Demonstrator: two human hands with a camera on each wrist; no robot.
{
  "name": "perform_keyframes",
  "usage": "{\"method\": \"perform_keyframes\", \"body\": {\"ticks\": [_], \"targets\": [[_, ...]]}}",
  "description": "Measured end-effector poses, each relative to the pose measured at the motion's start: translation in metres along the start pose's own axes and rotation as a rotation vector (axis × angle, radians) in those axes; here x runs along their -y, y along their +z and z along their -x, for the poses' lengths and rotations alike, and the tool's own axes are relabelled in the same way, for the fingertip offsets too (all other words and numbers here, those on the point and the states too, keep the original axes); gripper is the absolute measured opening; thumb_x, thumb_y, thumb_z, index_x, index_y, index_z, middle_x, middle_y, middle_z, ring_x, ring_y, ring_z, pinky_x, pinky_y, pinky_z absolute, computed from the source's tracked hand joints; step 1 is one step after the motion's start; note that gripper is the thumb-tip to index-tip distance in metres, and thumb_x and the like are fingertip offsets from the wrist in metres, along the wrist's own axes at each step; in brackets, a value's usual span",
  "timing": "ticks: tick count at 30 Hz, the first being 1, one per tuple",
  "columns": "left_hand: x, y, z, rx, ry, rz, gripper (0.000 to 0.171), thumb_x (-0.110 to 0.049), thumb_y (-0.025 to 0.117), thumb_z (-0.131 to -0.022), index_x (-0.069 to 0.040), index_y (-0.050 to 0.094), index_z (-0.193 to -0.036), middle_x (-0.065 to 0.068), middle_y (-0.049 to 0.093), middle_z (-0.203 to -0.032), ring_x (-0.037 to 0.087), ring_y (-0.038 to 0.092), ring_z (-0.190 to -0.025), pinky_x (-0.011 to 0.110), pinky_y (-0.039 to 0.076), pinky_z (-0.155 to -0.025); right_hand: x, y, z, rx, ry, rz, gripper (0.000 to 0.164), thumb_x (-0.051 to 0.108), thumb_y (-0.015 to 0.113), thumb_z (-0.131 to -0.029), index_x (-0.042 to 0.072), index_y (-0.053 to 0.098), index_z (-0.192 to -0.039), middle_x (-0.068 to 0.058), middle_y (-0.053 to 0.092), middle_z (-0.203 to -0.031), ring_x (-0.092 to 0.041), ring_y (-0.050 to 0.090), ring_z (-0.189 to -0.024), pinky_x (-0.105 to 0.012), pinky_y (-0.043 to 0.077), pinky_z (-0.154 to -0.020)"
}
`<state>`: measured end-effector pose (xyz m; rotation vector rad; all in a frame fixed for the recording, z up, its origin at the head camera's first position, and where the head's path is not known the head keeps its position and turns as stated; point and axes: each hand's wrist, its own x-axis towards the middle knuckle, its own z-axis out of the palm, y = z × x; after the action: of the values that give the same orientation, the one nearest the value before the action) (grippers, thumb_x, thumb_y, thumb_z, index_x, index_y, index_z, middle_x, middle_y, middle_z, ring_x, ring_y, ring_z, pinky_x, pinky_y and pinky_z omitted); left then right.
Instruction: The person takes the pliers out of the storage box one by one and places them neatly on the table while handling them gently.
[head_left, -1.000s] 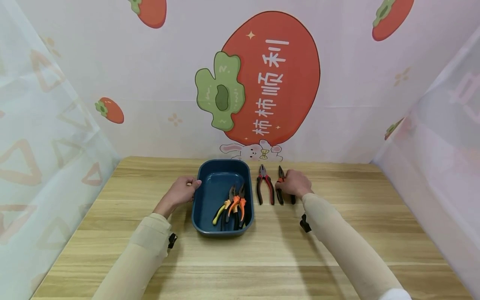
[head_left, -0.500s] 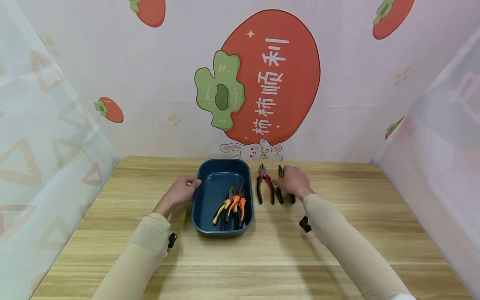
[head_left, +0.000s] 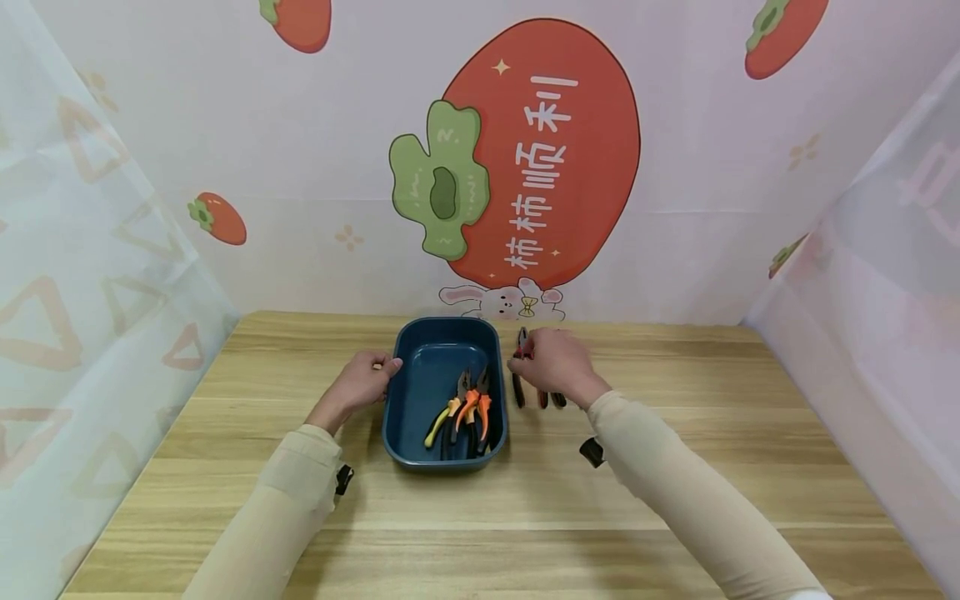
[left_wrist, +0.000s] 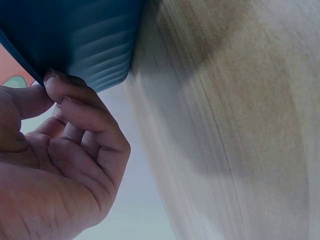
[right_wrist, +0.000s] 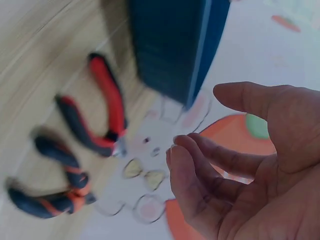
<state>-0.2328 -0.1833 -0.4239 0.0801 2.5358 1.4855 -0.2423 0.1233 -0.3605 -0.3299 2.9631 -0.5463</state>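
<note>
My left hand (head_left: pixel 362 382) pinches the left rim of a dark blue plastic bin (head_left: pixel 420 371) between thumb and curled fingers. Inside the bin lie several pliers, among them one with a yellow handle (head_left: pixel 436 427) and others with orange handles (head_left: pixel 485 417). My right hand (head_left: pixel 558 364) hovers over two pliers on the table, right of the bin. In the right wrist view its thumb and fingers stand apart around nothing. Nearest the bin are red-and-black pliers (right_wrist: pixel 116 97), partly hidden by the hand in the head view. Black-and-orange pliers (right_wrist: pixel 76 199) lie beside them.
The wooden table (head_left: pixel 480 550) meets a patterned back wall (head_left: pixel 337 275) close behind the bin. White sheeting hangs along the left (head_left: pixel 97 333) and right sides. A dark strap (head_left: pixel 592 452) is on the right wrist.
My right hand has shifted left, from the black-and-orange pliers to above the red-and-black pair. Both pliers stay on the table. The left hand and the bin hold their place.
</note>
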Motion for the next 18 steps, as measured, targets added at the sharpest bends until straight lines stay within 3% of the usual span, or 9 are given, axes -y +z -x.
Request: {"method": "perform_keyframes", "body": {"ticks": [4, 7, 13, 18], "targets": [[-0.001, 0.000, 0.001, -0.003, -0.002, 0.001, 0.036, -0.019, 0.046, -0.110, 0.002, 0.050, -0.082, -0.001, 0.039, -0.059, 0.015, 0.044, -0.053, 0.029, 0.040, -0.057, 0.020, -0.001, 0.006, 0.035, -0.033, -0.009, 0.029, 0.036, 0.073, -0.094, 0.008, 0.067, -0.089, -0.002, 0.061, -0.065, -0.017, 0.059, -0.042, -0.030, 0.045, -0.043], [-0.002, 0.000, 0.001, -0.006, 0.005, -0.005, 0.036, -0.019, 0.046, -0.110, 0.002, 0.050, -0.081, -0.001, 0.039, -0.058, 0.014, 0.044, -0.053, 0.029, 0.040, -0.056, 0.032, -0.001, 0.009, 0.057, -0.053, 0.012, 0.034, 0.039, 0.073, -0.094, 0.007, 0.068, -0.096, -0.001, 0.059, -0.067, -0.016, 0.058, -0.045, -0.029, 0.045, -0.045], [-0.001, 0.000, 0.001, -0.007, 0.007, -0.003, 0.036, -0.019, 0.047, -0.110, 0.001, 0.050, -0.081, -0.002, 0.037, -0.057, 0.013, 0.042, -0.051, 0.029, 0.039, -0.056, 0.052, 0.002, 0.008, 0.107, -0.128, 0.018, 0.043, 0.041, 0.073, -0.094, 0.011, 0.053, -0.069, 0.002, 0.035, -0.055, -0.015, 0.038, -0.045, -0.028, 0.025, -0.046], [-0.002, 0.001, 0.001, -0.009, 0.002, -0.013, 0.035, -0.020, 0.047, -0.110, 0.001, 0.052, -0.082, -0.001, 0.039, -0.058, 0.015, 0.044, -0.053, 0.030, 0.041, -0.057, 0.065, 0.005, 0.005, 0.207, -0.132, -0.010, 0.045, 0.039, 0.072, -0.096, 0.013, 0.052, -0.065, 0.003, 0.036, -0.051, -0.014, 0.038, -0.043, -0.027, 0.029, -0.046]]}}
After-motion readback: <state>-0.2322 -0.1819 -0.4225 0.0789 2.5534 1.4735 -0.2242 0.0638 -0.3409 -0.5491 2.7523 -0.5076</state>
